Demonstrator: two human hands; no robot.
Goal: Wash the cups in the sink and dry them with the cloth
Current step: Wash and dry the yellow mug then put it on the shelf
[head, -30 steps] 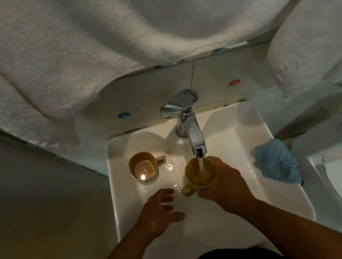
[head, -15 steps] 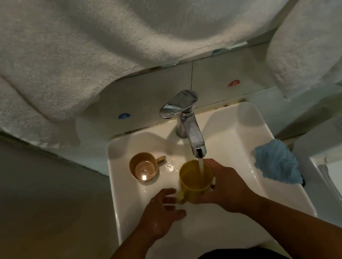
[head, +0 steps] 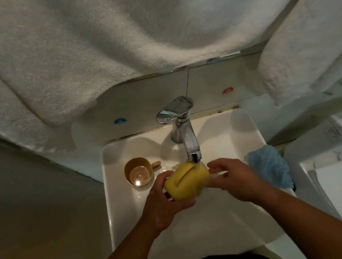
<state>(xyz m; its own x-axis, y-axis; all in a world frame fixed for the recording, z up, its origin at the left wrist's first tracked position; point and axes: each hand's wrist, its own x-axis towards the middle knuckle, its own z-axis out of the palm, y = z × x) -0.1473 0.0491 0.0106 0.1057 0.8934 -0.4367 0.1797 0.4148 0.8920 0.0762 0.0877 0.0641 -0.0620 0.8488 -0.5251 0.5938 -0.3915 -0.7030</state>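
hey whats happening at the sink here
A person is washing a yellow cup under the tap. The left hand grips the cup, which is tipped on its side below the spout, while the right hand works at its rim end. A brown cup stands upright in the sink, and the blue cloth lies on the right rim, unused.

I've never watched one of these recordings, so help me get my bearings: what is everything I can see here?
yellow cup: one, yellow, tipped on its side under the tap, between both hands
brown cup: one, brown, upright in the sink's left part
cloth: one, blue, on the sink's right rim
tap: one, chrome, at the back of the sink
sink: one, white, centre
towels: white, hanging above
left hand: grips the yellow cup
right hand: at the cup's mouth end; grip blurred
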